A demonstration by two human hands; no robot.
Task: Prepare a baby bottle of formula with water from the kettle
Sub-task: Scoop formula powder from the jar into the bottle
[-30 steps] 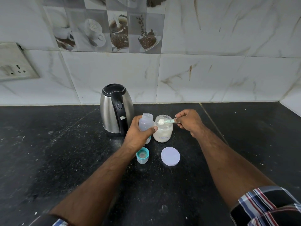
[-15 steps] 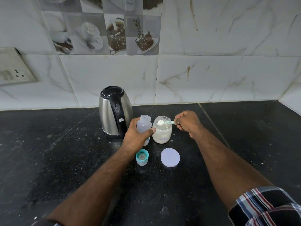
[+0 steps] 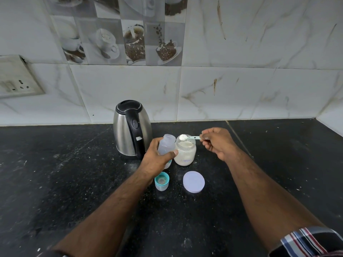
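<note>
My left hand (image 3: pixel 156 158) grips the clear baby bottle (image 3: pixel 167 144), which stands open on the black counter (image 3: pixel 55 182). Right beside it sits the open glass jar of white formula powder (image 3: pixel 185 152). My right hand (image 3: pixel 217 142) pinches the handle of a small pale-green scoop (image 3: pixel 187 137), heaped with powder, held just above the jar's mouth. The steel kettle (image 3: pixel 130 128) with its black handle and lid stands behind the bottle, to the left.
The teal bottle cap (image 3: pixel 161 181) and the jar's white lid (image 3: pixel 193 181) lie on the counter in front of the jar. A tiled wall runs along the back, with a switch socket (image 3: pixel 16 78) at the left. Powder specks dot the counter.
The scoop of powder has risen slightly above the jar and drifted a little toward the bottle. My left hand still holds the bottle in place.
</note>
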